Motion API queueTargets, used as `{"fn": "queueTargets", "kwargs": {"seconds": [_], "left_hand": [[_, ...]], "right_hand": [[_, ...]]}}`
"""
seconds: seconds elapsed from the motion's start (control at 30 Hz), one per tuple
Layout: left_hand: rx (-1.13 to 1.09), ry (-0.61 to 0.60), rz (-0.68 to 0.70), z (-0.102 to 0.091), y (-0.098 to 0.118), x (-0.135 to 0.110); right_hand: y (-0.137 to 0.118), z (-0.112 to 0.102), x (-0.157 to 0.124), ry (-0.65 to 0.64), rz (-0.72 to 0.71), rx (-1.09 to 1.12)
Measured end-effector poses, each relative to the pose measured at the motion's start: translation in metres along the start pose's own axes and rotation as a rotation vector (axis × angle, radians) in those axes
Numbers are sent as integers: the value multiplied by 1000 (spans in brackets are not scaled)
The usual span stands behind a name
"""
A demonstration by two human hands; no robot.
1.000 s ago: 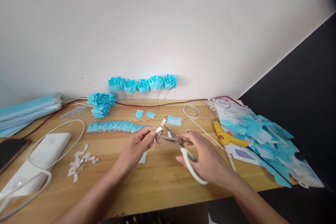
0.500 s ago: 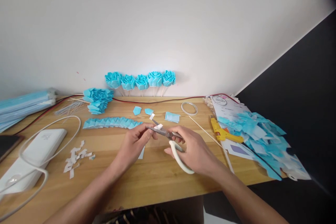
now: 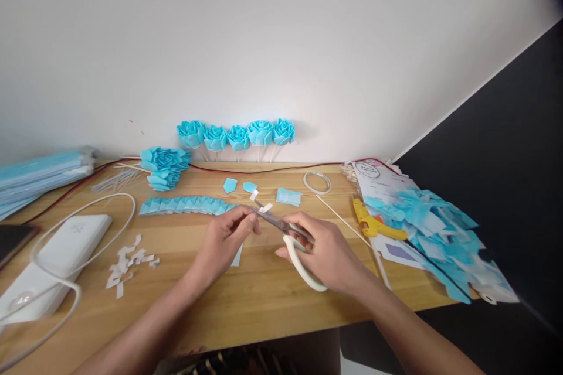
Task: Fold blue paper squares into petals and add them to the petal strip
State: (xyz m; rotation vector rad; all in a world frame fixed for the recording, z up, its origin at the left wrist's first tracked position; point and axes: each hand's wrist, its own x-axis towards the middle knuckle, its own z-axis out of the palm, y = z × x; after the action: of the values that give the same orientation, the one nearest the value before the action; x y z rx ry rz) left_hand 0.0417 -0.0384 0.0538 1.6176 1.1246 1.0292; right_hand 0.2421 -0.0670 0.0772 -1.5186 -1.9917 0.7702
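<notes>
In my right hand [image 3: 323,249] are scissors [image 3: 301,266] with white handles, blades pointing left. My left hand [image 3: 231,237] is closed in a pinch at the blade tips; what lies between its fingers is hidden. Two small white slips [image 3: 265,208] show by the blades, just past the fingertips. Behind my left hand runs a pleated light-blue strip [image 3: 185,205]. Blue cut pieces [image 3: 229,186] and a folded blue piece [image 3: 288,196] lie beyond my hands. A pale piece [image 3: 237,256] is partly covered by my left hand.
Blue paper roses [image 3: 238,137] lean on the wall; more roses [image 3: 162,167] lie left. White scraps [image 3: 121,266], a power bank [image 3: 57,263] and cable are on the left. A tape roll [image 3: 316,182], thin stick [image 3: 345,220], yellow glue gun [image 3: 373,222] and blue scraps [image 3: 440,228] are right.
Both hands stay almost in place. The white slip by the blades has shifted slightly upward, and the scissor blades look nearer together.
</notes>
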Motion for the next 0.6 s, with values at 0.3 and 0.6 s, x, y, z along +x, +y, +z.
{"fn": "queueTargets", "kwargs": {"seconds": [0.3, 0.6], "left_hand": [[-13, -13, 10, -1, 2, -1], [-63, -59, 11, -2, 3, 0]], "right_hand": [[2, 1, -2, 5, 15, 56], [0, 4, -6, 31, 32, 147]]}}
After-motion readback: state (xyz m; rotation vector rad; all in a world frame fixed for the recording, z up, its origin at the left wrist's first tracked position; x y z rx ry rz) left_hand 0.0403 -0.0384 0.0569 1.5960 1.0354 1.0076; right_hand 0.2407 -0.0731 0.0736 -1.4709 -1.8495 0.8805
